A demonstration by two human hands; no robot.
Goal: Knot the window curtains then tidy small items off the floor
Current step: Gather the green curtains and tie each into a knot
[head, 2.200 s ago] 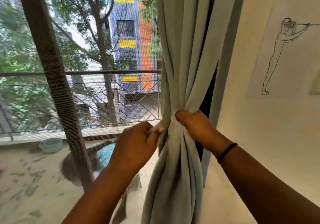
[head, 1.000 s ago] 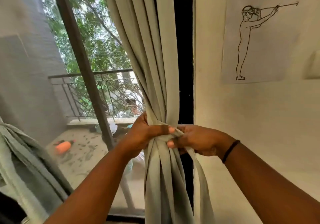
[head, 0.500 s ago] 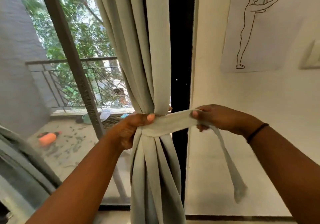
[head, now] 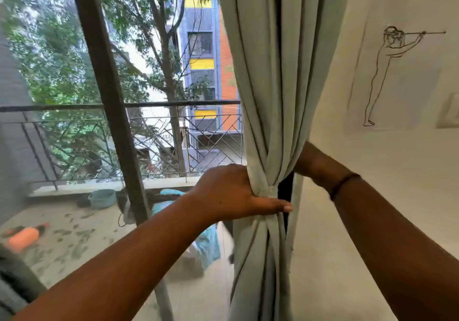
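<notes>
A pale grey-green curtain (head: pixel 273 72) hangs at the window's right edge, gathered into a narrow waist with a fabric band (head: pixel 267 192) wrapped around it. My left hand (head: pixel 231 194) grips the gathered waist from the left, thumb laid across the front of the band. My right hand (head: pixel 301 164) reaches behind the curtain at the same height; its fingers are hidden by the fabric, only the wrist with a black bracelet shows.
A dark window frame post (head: pixel 111 112) stands left of the curtain. Outside, the balcony floor holds an orange bottle (head: pixel 23 237), a grey-blue bowl (head: pixel 102 197) and a blue cloth (head: pixel 206 243). A cream wall with a line drawing (head: pixel 392 72) is at the right.
My right hand, which held the band's loose end out to the right, has carried it behind the curtain. My left hand still holds the gathered waist. The view has swung left.
</notes>
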